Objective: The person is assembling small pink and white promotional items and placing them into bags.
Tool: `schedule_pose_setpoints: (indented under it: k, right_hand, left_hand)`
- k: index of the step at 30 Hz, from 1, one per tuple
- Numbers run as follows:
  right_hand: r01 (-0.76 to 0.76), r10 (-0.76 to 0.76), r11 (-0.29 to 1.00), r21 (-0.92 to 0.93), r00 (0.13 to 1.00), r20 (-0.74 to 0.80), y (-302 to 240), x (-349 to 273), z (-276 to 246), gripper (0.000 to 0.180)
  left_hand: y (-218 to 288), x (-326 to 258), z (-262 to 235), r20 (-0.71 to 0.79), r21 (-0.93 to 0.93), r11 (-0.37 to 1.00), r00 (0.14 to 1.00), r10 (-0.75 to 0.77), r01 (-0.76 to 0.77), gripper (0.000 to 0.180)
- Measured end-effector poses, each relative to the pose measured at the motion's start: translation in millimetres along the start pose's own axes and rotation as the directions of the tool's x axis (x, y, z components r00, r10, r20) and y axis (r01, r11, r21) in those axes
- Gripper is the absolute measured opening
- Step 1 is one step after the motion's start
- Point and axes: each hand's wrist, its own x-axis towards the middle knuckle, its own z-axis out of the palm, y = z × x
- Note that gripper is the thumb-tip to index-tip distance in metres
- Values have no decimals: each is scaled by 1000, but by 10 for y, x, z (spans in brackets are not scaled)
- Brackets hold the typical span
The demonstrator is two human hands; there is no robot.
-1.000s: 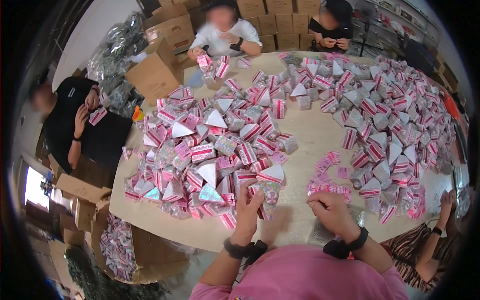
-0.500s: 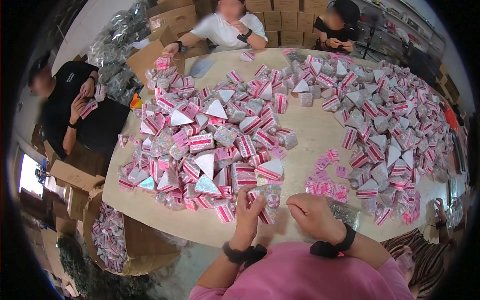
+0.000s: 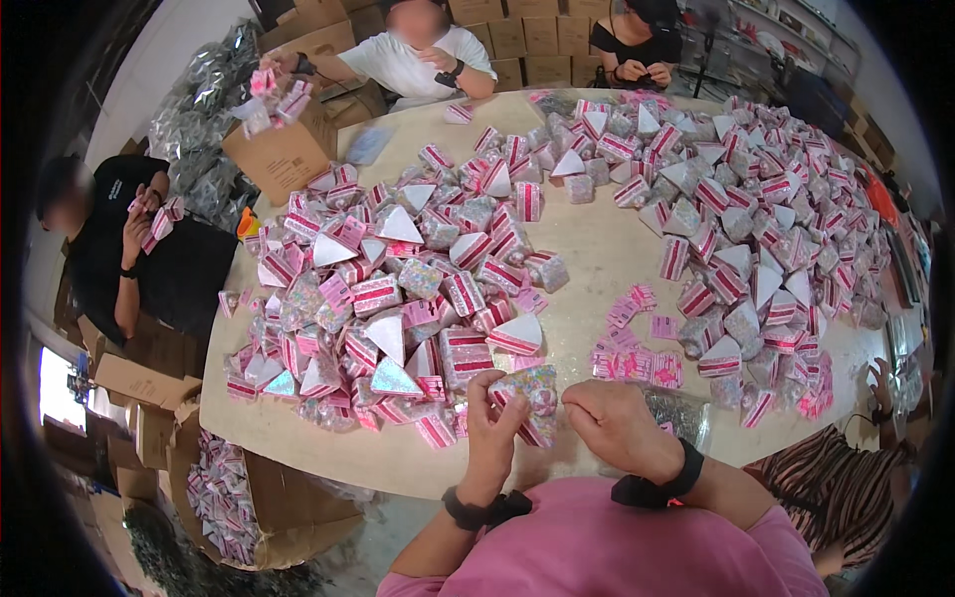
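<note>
My left hand (image 3: 489, 430) grips a cake-slice-shaped piece (image 3: 538, 394) with a speckled, many-coloured top, thumb on its near side. It is held just above the table's near edge. Beside it, my right hand (image 3: 622, 426) is closed with its knuckles up, a small gap from the slice. Its fingertips are turned under, so I cannot make out whether anything is in them. Beyond my hands lies a heap of wrapped cake slices (image 3: 386, 336) with white, pink and red stripes. Pink cards (image 3: 637, 360) lie loose past my right hand.
A second heap of slices (image 3: 741, 254) covers the table's right side. Clear plastic bags (image 3: 679, 416) lie near my right wrist. At the lower left stands a carton (image 3: 288, 507) holding slices. Co-workers sit around the table (image 3: 602, 274); one holds slices over an open carton (image 3: 282, 157).
The co-worker in white has lifted a bunch of slices up over the open carton. The whole view has shifted a little. My hands keep nearly the same pose around the slice.
</note>
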Motion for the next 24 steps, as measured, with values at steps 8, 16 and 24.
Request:
schedule_pose_setpoints:
  k: [8, 16, 24]
  right_hand:
    - [-13, 13, 1000, -24, 1000, 24, 23, -24, 15, 6]
    - [0, 14, 980, -201, 998, 69, -8, -27, 4, 6]
    - [79, -85, 942, -327, 996, -2, 50, -30, 60, 8]
  left_hand:
    - [40, -11, 45, -3, 39, 997, 997, 74, -73, 47]
    - [-13, -10, 45, -22, 153, 979, 990, 142, -137, 55]
    - [37, -16, 172, -70, 188, 969, 982, 174, -159, 59]
